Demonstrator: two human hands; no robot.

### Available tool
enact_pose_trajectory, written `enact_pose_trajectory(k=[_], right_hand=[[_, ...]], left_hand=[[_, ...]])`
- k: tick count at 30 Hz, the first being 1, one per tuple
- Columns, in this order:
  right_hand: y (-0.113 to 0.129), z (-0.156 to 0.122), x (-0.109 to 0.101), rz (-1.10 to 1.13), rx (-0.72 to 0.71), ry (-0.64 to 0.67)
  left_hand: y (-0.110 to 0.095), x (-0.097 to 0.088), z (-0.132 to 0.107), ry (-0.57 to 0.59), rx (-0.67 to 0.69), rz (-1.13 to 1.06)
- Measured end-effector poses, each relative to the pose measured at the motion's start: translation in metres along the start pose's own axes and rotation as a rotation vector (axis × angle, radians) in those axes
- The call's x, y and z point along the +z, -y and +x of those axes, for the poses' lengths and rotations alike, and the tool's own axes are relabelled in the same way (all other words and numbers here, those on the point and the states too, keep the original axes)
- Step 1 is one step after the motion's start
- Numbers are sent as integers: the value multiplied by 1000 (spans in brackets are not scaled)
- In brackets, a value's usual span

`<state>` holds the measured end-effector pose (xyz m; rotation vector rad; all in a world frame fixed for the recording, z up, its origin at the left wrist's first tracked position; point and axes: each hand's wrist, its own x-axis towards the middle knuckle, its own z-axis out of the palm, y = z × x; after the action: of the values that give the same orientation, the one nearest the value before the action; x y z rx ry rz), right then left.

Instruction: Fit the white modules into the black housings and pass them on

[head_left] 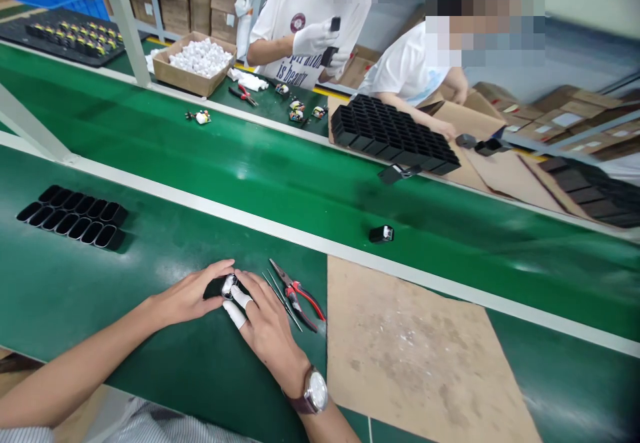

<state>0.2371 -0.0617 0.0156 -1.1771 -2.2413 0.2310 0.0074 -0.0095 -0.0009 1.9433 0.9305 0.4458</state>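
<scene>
Both my hands rest on the green table near its front edge, closed together on one small black casing (219, 287). My left hand (193, 294) grips it from the left. My right hand (264, 321), with white finger cots on two fingers and a watch at the wrist, pinches it from the right. Red-handled pliers (299, 294) and thin metal tweezers (281, 298) lie just right of my right hand.
A cluster of empty black casings (75, 217) stands at the left. A cardboard sheet (415, 349) lies to the right. One black part (381, 234) sits on the conveyor belt. Across it, two people work beside a black tray (395, 135) and a box of white parts (193, 63).
</scene>
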Motion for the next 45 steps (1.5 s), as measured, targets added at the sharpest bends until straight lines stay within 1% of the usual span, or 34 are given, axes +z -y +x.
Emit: enact_pose_trajectory(k=[4, 7, 9, 11, 15, 20, 22, 25, 28, 31, 36, 40, 45], right_hand=[[1, -4, 3, 9, 31, -42], [0, -6, 4, -33, 87, -7], [-2, -5, 4, -64, 88, 33], [-5, -3, 4, -56, 63, 54], [-10, 1, 2, 7, 19, 78], [-15, 4, -2, -81, -100, 167], [-17, 2, -3, -81, -116, 160], [-18, -5, 0, -62, -118, 93], [-16, -13, 4, -141, -144, 58], [-12, -18, 5, -217, -160, 67], [-8, -16, 5, -178, -102, 114], [-8, -16, 7, -161, -105, 83], [-5, -16, 10, -270, -127, 78]], left_hand=[[-3, 1, -1, 40, 37, 5], [-3, 4, -2, -1, 59, 22], [-1, 5, -2, -44, 56, 34], [0, 4, -1, -61, 44, 41], [0, 1, -1, -46, 44, 29], [-1, 0, 1, -38, 71, 25], [-1, -1, 1, -35, 68, 23], [-1, -1, 0, -28, 74, 19], [-1, 0, -1, -27, 85, 28], [0, 1, -1, -36, 78, 42], [1, 2, 0, -43, 78, 64], [1, 2, -1, -56, 91, 76], [0, 2, -1, -59, 104, 98]])
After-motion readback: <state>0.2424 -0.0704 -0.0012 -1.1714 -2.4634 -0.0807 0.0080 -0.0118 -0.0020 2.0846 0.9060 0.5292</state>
